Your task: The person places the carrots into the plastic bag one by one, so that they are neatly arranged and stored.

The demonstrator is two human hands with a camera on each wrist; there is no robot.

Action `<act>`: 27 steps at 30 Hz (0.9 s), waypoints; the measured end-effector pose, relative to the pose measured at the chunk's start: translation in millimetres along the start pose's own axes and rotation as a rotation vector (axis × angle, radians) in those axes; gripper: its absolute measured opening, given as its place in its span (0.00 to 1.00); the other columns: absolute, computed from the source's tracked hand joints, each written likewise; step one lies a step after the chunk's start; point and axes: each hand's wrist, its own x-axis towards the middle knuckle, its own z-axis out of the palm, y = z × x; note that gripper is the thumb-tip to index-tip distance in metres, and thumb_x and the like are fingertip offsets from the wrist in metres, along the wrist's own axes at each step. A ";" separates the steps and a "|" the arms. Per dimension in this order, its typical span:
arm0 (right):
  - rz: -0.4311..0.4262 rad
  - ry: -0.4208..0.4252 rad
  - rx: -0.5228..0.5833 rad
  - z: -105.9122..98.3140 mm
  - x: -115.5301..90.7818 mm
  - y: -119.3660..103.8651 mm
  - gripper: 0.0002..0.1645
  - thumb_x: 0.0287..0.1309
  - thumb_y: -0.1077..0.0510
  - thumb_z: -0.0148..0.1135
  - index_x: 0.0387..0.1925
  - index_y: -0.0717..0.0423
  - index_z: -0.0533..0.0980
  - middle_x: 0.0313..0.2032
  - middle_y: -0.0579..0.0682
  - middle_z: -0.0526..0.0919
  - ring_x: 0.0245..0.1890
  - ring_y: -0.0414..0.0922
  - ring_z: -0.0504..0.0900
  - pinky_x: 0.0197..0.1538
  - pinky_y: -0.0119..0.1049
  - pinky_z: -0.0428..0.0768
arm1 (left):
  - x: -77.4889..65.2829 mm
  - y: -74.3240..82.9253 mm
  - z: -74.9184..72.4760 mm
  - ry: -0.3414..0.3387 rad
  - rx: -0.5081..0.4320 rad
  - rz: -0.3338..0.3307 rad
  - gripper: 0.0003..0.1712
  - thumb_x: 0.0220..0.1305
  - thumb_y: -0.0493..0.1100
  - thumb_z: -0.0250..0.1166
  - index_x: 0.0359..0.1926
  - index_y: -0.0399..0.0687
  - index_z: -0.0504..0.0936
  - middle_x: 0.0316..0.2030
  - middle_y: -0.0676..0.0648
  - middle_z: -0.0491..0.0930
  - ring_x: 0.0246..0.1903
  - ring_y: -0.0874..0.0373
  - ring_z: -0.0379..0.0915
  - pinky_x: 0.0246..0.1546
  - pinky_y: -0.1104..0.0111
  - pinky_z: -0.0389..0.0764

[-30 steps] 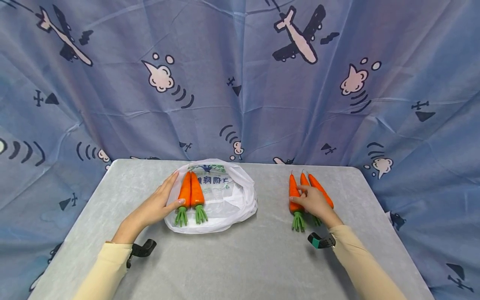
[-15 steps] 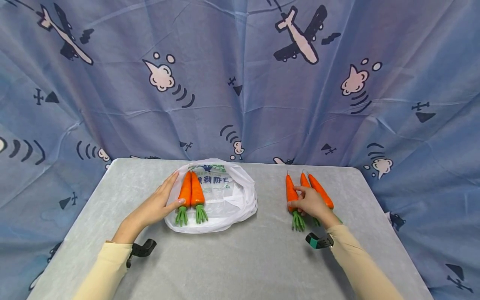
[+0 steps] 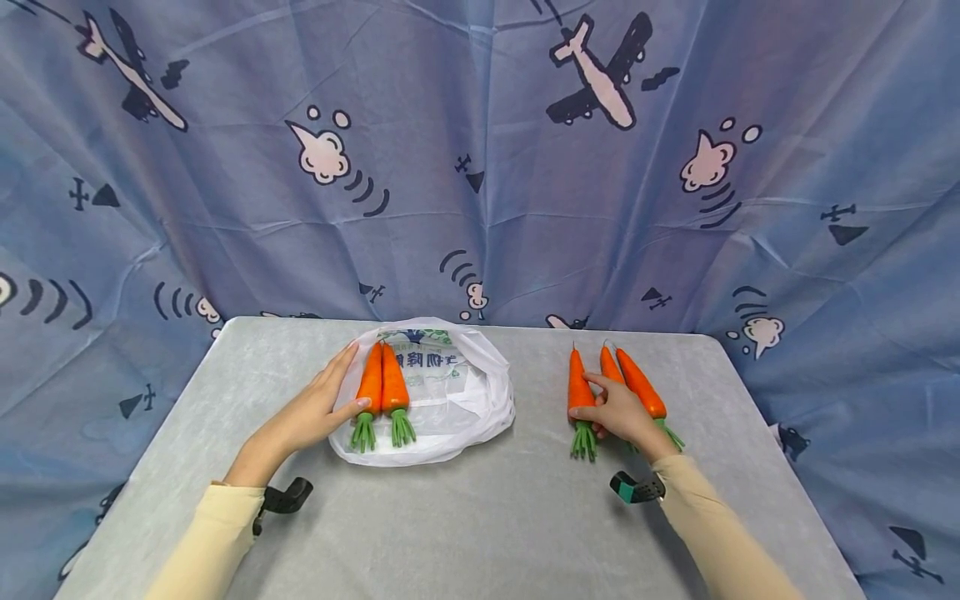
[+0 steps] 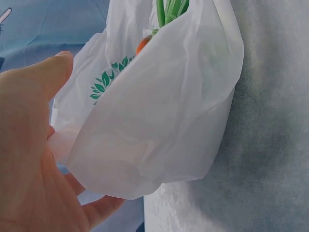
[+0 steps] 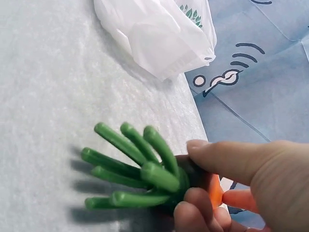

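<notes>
On the left of the table stands a white plastic bag (image 3: 472,408) with its mouth spread, holding two orange carrots (image 3: 395,379) with green stem stubs. My left hand (image 3: 311,408) rests along the bag's left side, fingers extended and thumb near the rim. In the left wrist view some fingers (image 4: 101,210) pass behind the bag wall. My right hand (image 3: 626,412) grips a carrot (image 3: 578,383) near its stem end, between thumb and fingers. The right wrist view shows its green stems (image 5: 140,169) close over the table. Two more carrots (image 3: 640,383) lie right beside that hand, one partly hidden by it.
The grey table (image 3: 480,533) extends between the bag and the right-hand carrots. A blue curtain (image 3: 480,167) printed with planes hangs behind the table's far edge. A black wrist device (image 3: 288,497) sits on the left wrist and another device (image 3: 636,487) on the right.
My right hand has shifted slightly left with the gripped carrot, away from the two other carrots, uncovering more of the right one's stems. The left hand and the bag stay in place.
</notes>
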 end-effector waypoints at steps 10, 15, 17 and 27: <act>-0.011 -0.001 0.056 6.8 -1.5 -0.2 0.50 0.59 0.48 0.69 0.76 0.56 0.55 0.21 0.48 0.70 0.16 0.44 0.77 0.27 0.41 0.84 | -1.3 0.0 0.9 0.039 0.007 0.042 0.51 0.71 0.57 0.58 0.80 0.48 0.37 0.79 0.35 0.43 0.76 0.34 0.44 0.74 0.39 0.52; -0.006 -0.011 0.041 11.0 -2.0 1.3 0.52 0.59 0.46 0.68 0.76 0.57 0.53 0.23 0.50 0.72 0.17 0.44 0.78 0.27 0.40 0.84 | -0.4 -1.5 1.4 0.024 0.008 0.027 0.52 0.71 0.58 0.58 0.80 0.50 0.35 0.79 0.37 0.42 0.77 0.37 0.42 0.75 0.41 0.51; -0.003 -0.024 0.026 13.4 -1.6 2.6 0.52 0.60 0.44 0.67 0.77 0.56 0.52 0.26 0.52 0.73 0.17 0.43 0.77 0.27 0.39 0.83 | -0.1 -1.9 1.7 0.015 0.005 0.015 0.52 0.71 0.59 0.58 0.80 0.52 0.35 0.79 0.37 0.41 0.78 0.38 0.42 0.76 0.42 0.51; -0.010 -0.045 -0.064 19.1 1.7 3.4 0.55 0.61 0.37 0.63 0.78 0.53 0.48 0.63 0.70 0.71 0.51 0.62 0.81 0.52 0.54 0.82 | 0.1 -4.5 2.1 0.004 -0.005 0.001 0.53 0.70 0.59 0.58 0.80 0.53 0.34 0.79 0.38 0.40 0.77 0.37 0.42 0.75 0.41 0.51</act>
